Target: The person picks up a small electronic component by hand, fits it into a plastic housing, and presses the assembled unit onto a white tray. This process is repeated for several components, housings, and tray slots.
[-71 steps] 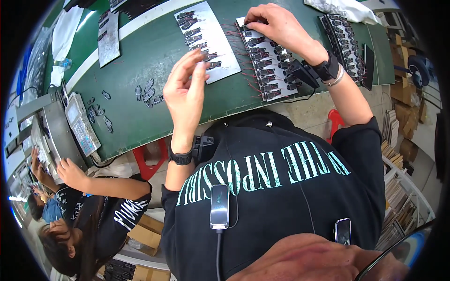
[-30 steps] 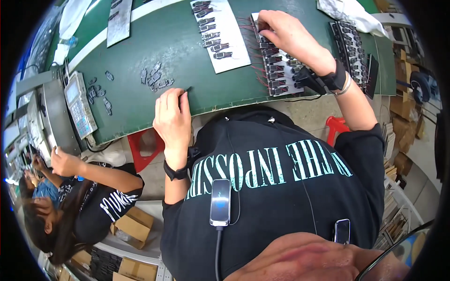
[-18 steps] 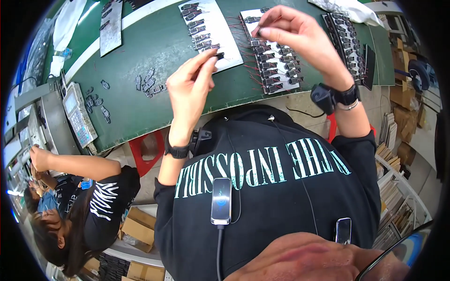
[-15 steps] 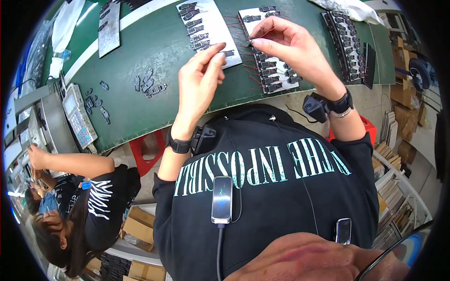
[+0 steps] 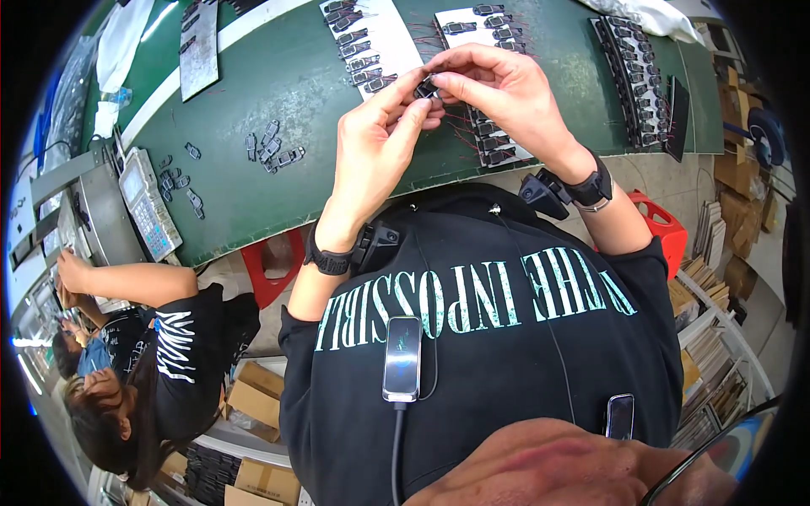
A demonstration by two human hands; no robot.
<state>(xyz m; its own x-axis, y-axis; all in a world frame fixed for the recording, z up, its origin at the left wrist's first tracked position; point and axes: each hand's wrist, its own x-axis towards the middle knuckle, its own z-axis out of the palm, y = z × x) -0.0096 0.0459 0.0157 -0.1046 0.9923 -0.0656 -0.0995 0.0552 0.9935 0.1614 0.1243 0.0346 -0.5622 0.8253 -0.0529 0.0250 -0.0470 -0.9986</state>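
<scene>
Both hands meet over the front of the green table, at the near end of the white board. My left hand [image 5: 378,135] and my right hand [image 5: 506,91] pinch one small black plastic part [image 5: 427,87] between them. Fingertips cover much of it, so its exact kind is hard to tell. Just beyond the left fingers lies a white board [image 5: 392,38] carrying a column of similar black parts. Partly behind my right hand is a second white board [image 5: 460,15] with rows of black parts and thin red wires sticking out at its side.
Several loose black parts [image 5: 272,150] lie left of my hands, with more beside a keypad device [image 5: 152,211]. A dark, part-filled tray [image 5: 634,88] stands at the right. Red stools [image 5: 662,232] sit below the table edge. A co-worker's arm [image 5: 143,282] reaches in at left.
My hands were apart; now they have come together. My right hand has moved left from above the wired board, and both sets of fingers now hold the small black part.
</scene>
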